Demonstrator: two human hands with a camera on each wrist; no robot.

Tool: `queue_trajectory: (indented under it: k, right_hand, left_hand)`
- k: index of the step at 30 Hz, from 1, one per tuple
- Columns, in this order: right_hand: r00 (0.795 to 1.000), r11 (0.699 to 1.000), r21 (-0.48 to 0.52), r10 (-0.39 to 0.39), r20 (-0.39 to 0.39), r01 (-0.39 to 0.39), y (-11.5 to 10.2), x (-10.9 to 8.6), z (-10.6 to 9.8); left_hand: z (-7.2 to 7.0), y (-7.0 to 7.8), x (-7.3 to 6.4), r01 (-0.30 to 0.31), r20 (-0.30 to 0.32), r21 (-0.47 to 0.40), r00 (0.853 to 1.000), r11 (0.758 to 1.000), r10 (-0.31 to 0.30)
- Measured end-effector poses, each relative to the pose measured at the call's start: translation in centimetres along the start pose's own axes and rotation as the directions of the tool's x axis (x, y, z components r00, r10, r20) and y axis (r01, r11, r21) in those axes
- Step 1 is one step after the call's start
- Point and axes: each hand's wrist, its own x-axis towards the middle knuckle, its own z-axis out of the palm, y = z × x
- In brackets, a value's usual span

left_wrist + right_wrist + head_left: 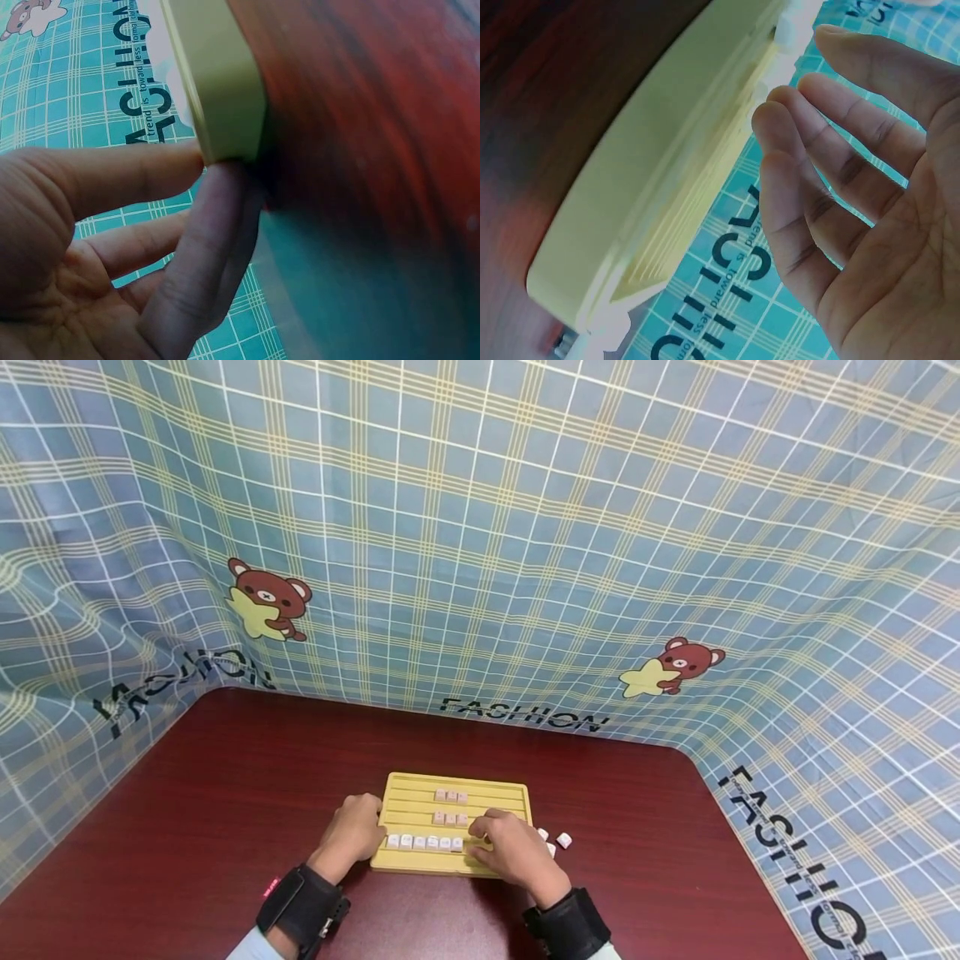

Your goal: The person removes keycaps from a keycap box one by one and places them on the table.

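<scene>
On the counter [637, 793], the yellow tray [491, 793] is set towards 6 o'clock, its 9 o'clock edge pinched by the left hand [352, 835], presumably for steadiness. Over its 4 o'clock side the right hand [517, 847] is held loosely parted, nothing seen gripped; loose white tiles [564, 841] lie off 3 o'clock, seemingly for easy reach.
</scene>
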Motion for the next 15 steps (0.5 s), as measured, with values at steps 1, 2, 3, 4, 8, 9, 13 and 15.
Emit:
queue_trajectory:
  k: [1,2,3,4,8,9,13,15]
  right_hand:
    - [1.000,1.000,-0.002,-0.004,0.006,0.004,-0.1,0.1,0.1]
    - [1.000,1.000,-0.004,-0.007,0.012,0.007,-0.2,0.1,0.2]
    - [1.000,1.000,-0.007,-0.004,0.020,0.005,-0.2,0.2,0.2]
    - [1.000,1.000,-0.010,-0.006,0.023,0.007,-0.3,0.3,0.2]
    - [0.999,1.000,-0.026,-0.001,0.034,0.002,-0.7,0.5,0.2]
    - [0.999,1.000,-0.029,0.000,0.034,0.001,-0.8,0.6,0.2]
    - [0.999,0.999,-0.033,-0.005,0.038,0.006,-1.2,1.0,0.5]
    - [0.999,1.000,-0.029,-0.002,0.040,0.004,-1.4,1.1,0.7]
  left_hand:
    - [0.0,0.0,0.0,0.002,0.002,-0.002,1.000,1.000,-0.002]
    - [0.0,0.0,0.0,0.003,0.005,-0.004,1.000,1.000,-0.003]
    - [0.1,0.0,0.1,0.004,0.007,-0.002,1.000,1.000,-0.004]
    - [0.1,0.0,0.1,0.006,0.010,-0.002,1.000,1.000,-0.006]
    - [0.1,-0.1,0.2,0.005,0.016,0.002,1.000,1.000,-0.005]
    - [0.1,-0.1,0.2,0.005,0.017,0.004,1.000,1.000,-0.005]
    - [0.1,-0.2,0.2,0.008,0.014,0.005,1.000,1.000,-0.008]
    - [0.2,-0.2,0.1,0.010,0.015,0.003,1.000,1.000,-0.010]
